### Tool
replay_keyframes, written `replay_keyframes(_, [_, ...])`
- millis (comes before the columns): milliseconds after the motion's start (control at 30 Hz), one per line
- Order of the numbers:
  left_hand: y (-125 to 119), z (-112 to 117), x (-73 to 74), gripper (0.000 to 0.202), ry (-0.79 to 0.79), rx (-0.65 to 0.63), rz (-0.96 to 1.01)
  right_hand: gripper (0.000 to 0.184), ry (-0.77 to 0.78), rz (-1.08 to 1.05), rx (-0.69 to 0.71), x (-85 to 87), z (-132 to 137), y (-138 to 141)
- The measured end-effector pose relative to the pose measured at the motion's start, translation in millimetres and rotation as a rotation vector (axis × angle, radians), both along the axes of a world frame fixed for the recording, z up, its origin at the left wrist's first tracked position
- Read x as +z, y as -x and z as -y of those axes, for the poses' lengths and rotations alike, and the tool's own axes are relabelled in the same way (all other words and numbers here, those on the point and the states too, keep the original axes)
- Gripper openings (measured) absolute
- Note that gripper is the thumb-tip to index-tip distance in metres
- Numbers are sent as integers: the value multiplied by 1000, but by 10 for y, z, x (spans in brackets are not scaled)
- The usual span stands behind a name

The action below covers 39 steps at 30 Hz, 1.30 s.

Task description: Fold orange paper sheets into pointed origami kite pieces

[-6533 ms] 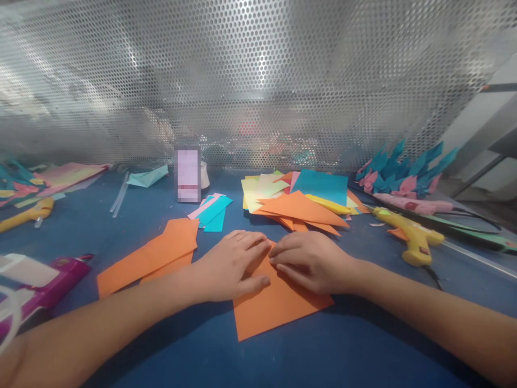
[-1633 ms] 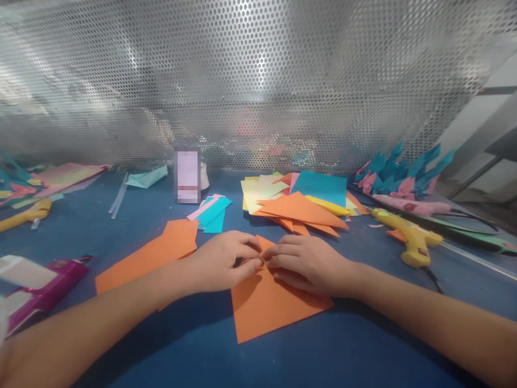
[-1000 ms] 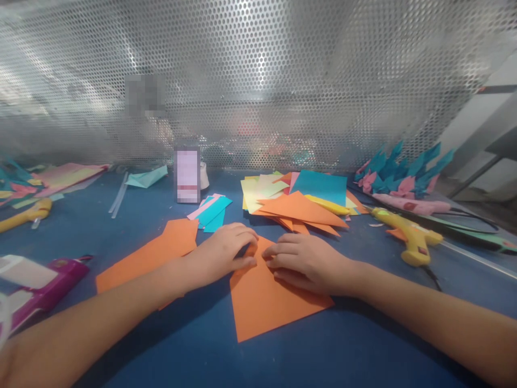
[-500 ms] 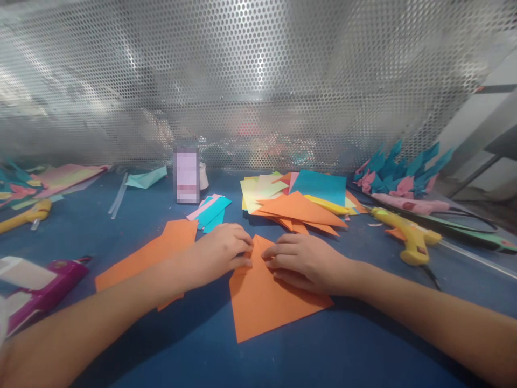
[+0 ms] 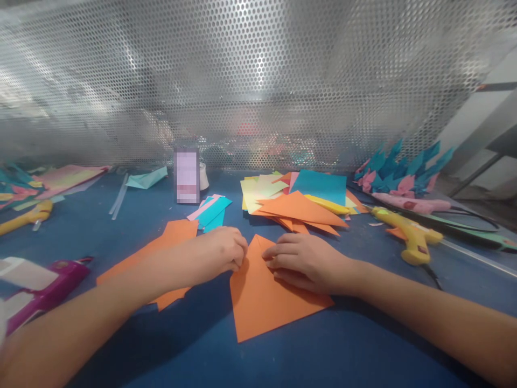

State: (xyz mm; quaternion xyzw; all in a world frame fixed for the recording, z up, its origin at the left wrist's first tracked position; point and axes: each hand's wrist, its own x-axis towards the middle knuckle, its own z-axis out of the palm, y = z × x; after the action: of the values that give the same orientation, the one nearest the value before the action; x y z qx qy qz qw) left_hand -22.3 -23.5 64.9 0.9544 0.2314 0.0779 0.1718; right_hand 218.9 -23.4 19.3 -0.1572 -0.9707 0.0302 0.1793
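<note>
A folded sheet of orange paper (image 5: 262, 307) lies on the blue table, its point facing away from me and a folded flap near the tip. My left hand (image 5: 226, 249) has its fingers curled together at the paper's upper left edge, with thumb and fingers closed on that edge. Across the right half of the same sheet rests my right hand (image 5: 305, 264), fingers stretched out and pressing it down. More orange paper (image 5: 177, 234) lies under and beyond my left forearm, partly hidden by it.
Behind stands a phone (image 5: 187, 178) in front of a perforated metal panel (image 5: 258, 81). Blue strips (image 5: 214, 214) and a pile of coloured paper (image 5: 299, 205) lie ahead. Glue guns, one yellow (image 5: 416, 237) and one purple (image 5: 52, 283), flank my arms. Blue-pink paper shapes (image 5: 404, 172) stand at right.
My left hand has slid a little left from the paper's tip to its left edge, and its fingers have curled in. The right hand and the sheet stay in place.
</note>
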Motion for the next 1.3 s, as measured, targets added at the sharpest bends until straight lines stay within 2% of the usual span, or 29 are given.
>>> replay_keyframes(233, [20,6,43,24,37,-1,-42,23,-3,-7,7,4,-3,-5])
replay_keyframes(467, [25,44,57,23,45,-14,9,21,1,-9,3,13,1,2])
replay_keyframes(667, [56,85,68,16,-74,15,-54,20,-1,-30,0,19,7,11])
replay_keyframes(800, [12,71,23,12,-124,59,-148,20,-5,-29,3,13,7,12])
replay_keyframes(933, [-71,51,-75,17,-168,135,-222,20,4,-16,-3,8,4,11])
replay_keyframes(1133, [-111,84,-181,12,-207,208,-165,18,53,-9,-13,15,18,15])
replay_keyframes(1233, [-130,116,-198,15,-246,212,-153,13,107,-45,-112,0,21,22])
replay_keyframes(1300, [-146,123,-231,15,-280,210,-128,27,121,-97,-220,-19,14,27])
